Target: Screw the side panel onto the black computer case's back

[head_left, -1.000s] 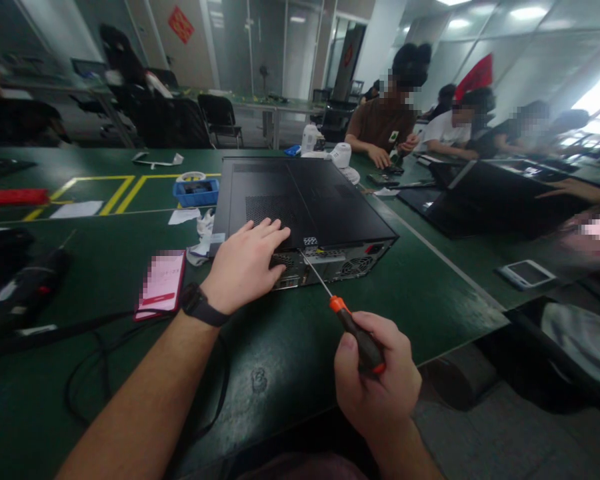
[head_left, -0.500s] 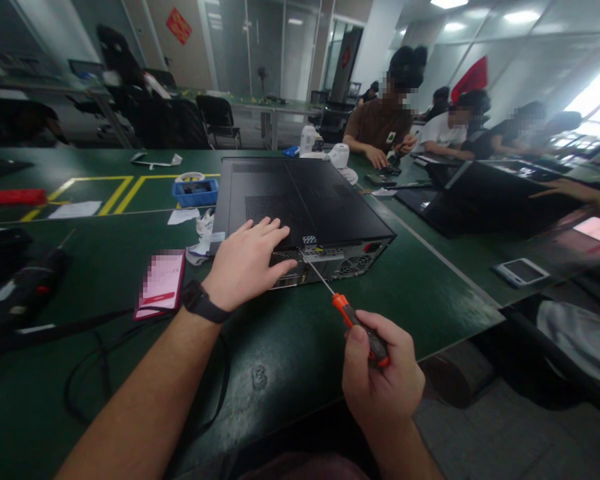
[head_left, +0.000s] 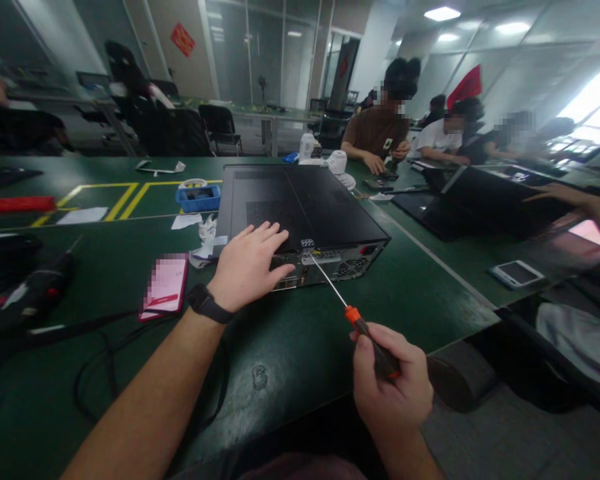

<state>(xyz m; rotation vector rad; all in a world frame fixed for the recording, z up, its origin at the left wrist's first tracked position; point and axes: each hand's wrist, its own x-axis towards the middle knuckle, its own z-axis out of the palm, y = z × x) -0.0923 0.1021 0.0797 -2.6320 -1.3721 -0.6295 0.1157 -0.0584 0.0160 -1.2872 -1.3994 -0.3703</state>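
Note:
A black computer case (head_left: pixel 325 207) lies flat on the green table (head_left: pixel 300 347), its rear panel with a fan grille facing me. My left hand (head_left: pixel 247 267) rests on the near left edge of the case, fingers spread over the top cover and thumb along the rear edge. Wrapped in my right hand (head_left: pixel 395 380) is the handle of an orange and black screwdriver (head_left: pixel 353 315). Its long shaft points forward and left, with the tip at the rear panel near a small perforated metal bracket (head_left: pixel 307 245). Whether the tip touches a screw, I cannot tell.
A blue bin (head_left: pixel 199 199) and crumpled white paper (head_left: pixel 207 233) lie left of the case. Nearer are a pink card (head_left: pixel 166 285), black cables and a power drill (head_left: pixel 45 283). A phone (head_left: pixel 517 273) lies on the right; several people sit beyond.
My right hand has drawn back slightly to the right and down with the screwdriver. Its tip has shifted right along the rear panel. My left hand stays on the case.

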